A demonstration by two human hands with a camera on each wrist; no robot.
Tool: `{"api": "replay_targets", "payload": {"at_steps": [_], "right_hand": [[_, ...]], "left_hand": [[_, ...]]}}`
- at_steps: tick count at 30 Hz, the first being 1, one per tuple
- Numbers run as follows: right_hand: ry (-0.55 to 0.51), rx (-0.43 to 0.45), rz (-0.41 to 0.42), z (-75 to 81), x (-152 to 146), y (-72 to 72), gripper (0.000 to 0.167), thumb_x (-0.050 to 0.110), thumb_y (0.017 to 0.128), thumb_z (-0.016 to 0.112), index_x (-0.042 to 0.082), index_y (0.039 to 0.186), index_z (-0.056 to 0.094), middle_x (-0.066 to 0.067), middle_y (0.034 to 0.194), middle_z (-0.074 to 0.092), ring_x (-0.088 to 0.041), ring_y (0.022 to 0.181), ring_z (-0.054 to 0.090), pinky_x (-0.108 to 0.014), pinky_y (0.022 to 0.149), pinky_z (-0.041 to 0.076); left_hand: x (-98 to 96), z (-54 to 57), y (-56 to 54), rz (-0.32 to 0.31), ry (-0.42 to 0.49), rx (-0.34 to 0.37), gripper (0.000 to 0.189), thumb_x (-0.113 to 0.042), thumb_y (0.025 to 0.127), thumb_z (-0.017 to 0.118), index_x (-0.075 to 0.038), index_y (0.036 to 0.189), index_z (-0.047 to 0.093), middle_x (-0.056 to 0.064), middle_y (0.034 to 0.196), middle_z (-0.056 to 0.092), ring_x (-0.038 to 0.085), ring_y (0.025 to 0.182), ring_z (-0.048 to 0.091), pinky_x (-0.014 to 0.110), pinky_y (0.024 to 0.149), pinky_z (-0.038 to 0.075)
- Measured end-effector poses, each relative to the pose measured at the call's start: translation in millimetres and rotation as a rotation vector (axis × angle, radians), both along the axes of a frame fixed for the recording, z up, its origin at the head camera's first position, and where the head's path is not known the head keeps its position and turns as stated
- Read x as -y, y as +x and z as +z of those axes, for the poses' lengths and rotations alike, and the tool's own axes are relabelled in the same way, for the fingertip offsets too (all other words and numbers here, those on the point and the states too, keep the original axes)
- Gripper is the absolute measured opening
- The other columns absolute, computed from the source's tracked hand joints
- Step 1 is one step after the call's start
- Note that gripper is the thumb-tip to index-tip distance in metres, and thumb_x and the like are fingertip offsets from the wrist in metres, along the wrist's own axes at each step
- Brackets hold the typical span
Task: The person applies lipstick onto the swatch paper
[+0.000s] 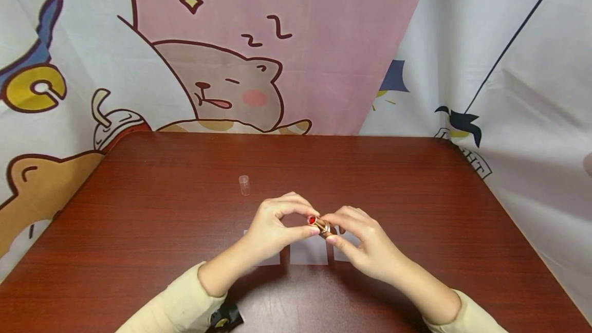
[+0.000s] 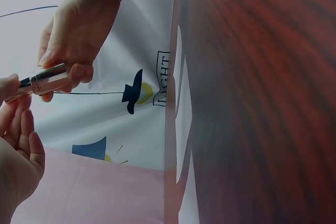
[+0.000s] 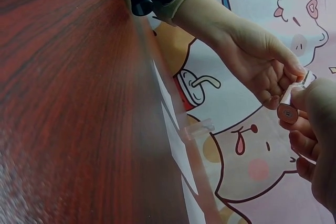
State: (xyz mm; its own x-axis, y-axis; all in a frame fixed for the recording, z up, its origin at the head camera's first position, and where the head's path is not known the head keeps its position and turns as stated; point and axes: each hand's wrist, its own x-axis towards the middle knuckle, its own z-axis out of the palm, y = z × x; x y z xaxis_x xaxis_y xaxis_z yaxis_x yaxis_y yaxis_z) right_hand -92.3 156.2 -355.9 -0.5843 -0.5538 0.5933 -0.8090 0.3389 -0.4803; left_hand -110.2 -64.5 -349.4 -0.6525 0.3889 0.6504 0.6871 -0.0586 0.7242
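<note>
The left hand (image 1: 273, 224) is pinching the lipstick tube (image 1: 326, 227) at its red end (image 1: 312, 219); the right hand (image 1: 367, 240) is pinching its brown base (image 3: 287, 113), above white rectangles (image 1: 307, 252) on the near tabletop (image 1: 185, 194). I'm worrying: uneven pulling on something so smooth could be sending it down or smearing the red end.

I'm facing a dark red-brown wood-grain table (image 1: 185, 168), its far corners rounding off. Cartoon-print cloth (image 1: 532, 91) is hanging behind it and running along both sides, creasing at right. A pink panel (image 1: 324, 24) is filling the middle, with a sleeping bear-like animal (image 1: 250, 78) sprawling below two Zs. Left, I'm seeing a yellow bell-like shape (image 1: 16, 89) and a cup with a straw (image 1: 122, 119); right, a dark bird (image 1: 464, 123). Pale light is glossing the near tabletop.
</note>
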Motion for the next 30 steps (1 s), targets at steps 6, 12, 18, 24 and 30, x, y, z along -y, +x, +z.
{"api": "replay_targets", "payload": {"at_steps": [6,12,18,24,30], "right_hand": [[0.029,0.019,0.002,-0.6,0.0,1.1,0.032,0.007,0.087,0.068,0.011,0.119,0.063,0.007,0.103,0.062,-0.011,0.089,0.055,-0.028,0.078,0.044],[0.051,0.009,0.027,-0.9,-0.3,0.4,0.027,0.012,0.094,0.061,0.013,0.121,0.062,0.007,0.107,0.062,-0.010,0.092,0.055,-0.030,0.078,0.044],[0.050,-0.005,0.062,-1.9,0.1,-1.1,0.025,0.016,0.098,0.054,0.013,0.122,0.061,0.007,0.107,0.061,-0.009,0.091,0.054,-0.028,0.077,0.044],[0.028,-0.018,0.113,-2.3,0.6,-3.1,0.025,0.020,0.101,0.048,0.011,0.122,0.060,0.006,0.103,0.059,-0.009,0.087,0.053,-0.024,0.076,0.044],[0.030,-0.013,0.115,-3.2,-0.5,-3.5,0.027,0.021,0.102,0.047,0.011,0.122,0.060,0.006,0.104,0.060,-0.009,0.088,0.053,-0.025,0.076,0.044]], "left_hand": [[0.5,0.1,-0.2,0.001,0.001,0.005,0.017,-0.003,0.074,0.082,-0.005,0.089,0.074,0.001,0.086,0.069,0.015,0.084,0.062,0.031,0.073,0.051],[1.3,1.4,0.4,-0.006,-0.003,0.007,0.018,-0.003,0.074,0.081,-0.004,0.091,0.075,0.001,0.087,0.069,0.015,0.084,0.062,0.031,0.074,0.051],[1.6,1.9,0.2,-0.013,-0.003,0.000,0.019,-0.002,0.073,0.082,-0.004,0.091,0.075,0.002,0.088,0.069,0.015,0.085,0.062,0.031,0.074,0.051],[1.3,1.5,0.6,-0.025,0.002,-0.016,0.020,-0.001,0.072,0.082,-0.003,0.090,0.074,0.004,0.088,0.069,0.015,0.085,0.063,0.036,0.074,0.052],[0.6,0.9,0.6,-0.028,0.003,-0.005,0.019,0.000,0.072,0.082,-0.002,0.089,0.074,0.004,0.087,0.069,0.016,0.085,0.063,0.036,0.073,0.052]]}}
